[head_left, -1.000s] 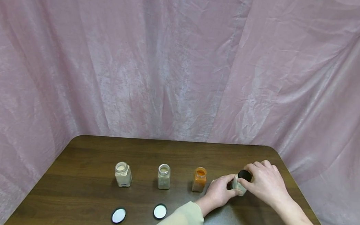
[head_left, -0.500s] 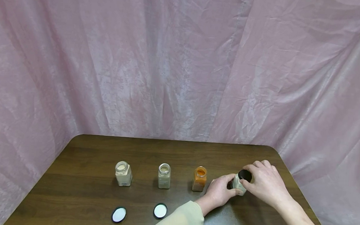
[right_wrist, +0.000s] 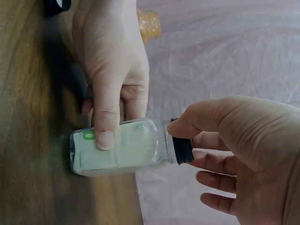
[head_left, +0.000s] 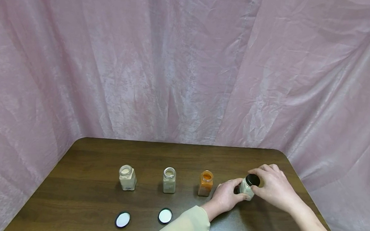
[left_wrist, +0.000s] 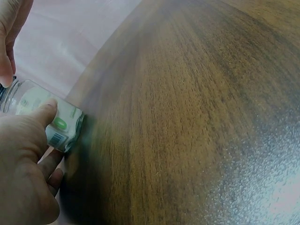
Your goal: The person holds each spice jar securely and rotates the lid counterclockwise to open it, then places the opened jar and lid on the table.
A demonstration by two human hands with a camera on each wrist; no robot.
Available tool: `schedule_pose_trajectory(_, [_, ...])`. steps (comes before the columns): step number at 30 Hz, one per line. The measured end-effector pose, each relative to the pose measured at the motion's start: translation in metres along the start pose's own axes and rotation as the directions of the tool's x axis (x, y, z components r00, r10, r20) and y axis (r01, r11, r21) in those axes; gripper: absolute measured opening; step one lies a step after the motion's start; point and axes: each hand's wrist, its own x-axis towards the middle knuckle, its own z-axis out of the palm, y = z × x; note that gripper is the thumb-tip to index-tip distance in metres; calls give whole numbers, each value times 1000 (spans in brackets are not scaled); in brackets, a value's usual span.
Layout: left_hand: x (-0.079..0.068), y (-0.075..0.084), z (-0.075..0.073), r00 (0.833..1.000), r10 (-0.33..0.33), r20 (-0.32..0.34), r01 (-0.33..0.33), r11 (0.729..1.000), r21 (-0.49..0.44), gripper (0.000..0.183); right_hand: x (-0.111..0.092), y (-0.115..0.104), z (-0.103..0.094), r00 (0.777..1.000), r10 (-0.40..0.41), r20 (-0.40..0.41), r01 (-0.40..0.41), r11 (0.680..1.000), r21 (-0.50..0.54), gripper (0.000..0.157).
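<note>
At the right of the table stands a square clear glass jar with pale contents and a green-marked label. My left hand grips its body, thumb across the label in the right wrist view. A black screw lid sits at the jar's mouth. My right hand pinches this lid between thumb and fingers from the right, its other fingers loosely bent. Just left of my left hand is a lidless jar of orange powder. In the left wrist view, the jar's base is down by the wood.
Two more lidless jars, a cream-filled jar and a greyish jar, stand in the row to the left. In front of them lie a black lid and another lid, white insides up. A pink curtain hangs behind the wooden table.
My right hand has turned slightly at the lid, and more of the lid's dark top shows between thumb and fingers. The left hand keeps its grip on the jar.
</note>
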Motion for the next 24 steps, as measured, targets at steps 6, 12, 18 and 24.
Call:
schedule_pose_trajectory(6, [0,0,0,1000,8,3,-8,1000,-9,46,0,0,-8,999,11,34,-14,996,93,44])
schedule_pose_trajectory(12, [1,-1,1,1000,-4,14,5,999,-41,48,-2,3,-19,999,39,33,-45,977,208,45])
schedule_pose_trajectory(18, [1,-2,0,1000,-23,20,24,998,-63,50,-13,2,-30,993,116,32,-119,921,370,47])
schedule_pose_trajectory(24, [1,-1,0,999,-31,27,32,997,-64,50,-25,-1,-36,985,166,-36,-135,892,432,47])
